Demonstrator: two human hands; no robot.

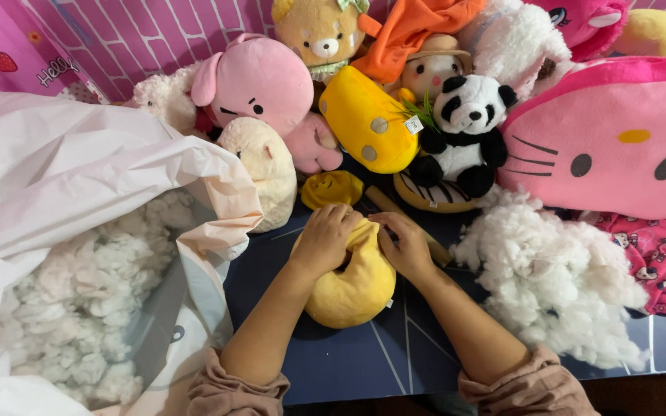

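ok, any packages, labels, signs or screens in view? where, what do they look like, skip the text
Bag: left, big, crumpled white plastic, open, white stuffing inside.
Tag: small white square on the yellow toy, top centre, beside the panda.
Wall sheet: top left, pink, with a strawberry and white lettering.
No screens.

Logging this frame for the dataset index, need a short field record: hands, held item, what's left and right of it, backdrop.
left hand: pressed on top of the yellow plush
right hand: fingers at the plush's upper edge
held item: yellow plush, lying on the dark blue table
left side: open white bag with white stuffing
right side: loose stuffing pile
backdrop: row of soft toys, including a panda plush and a pink plush
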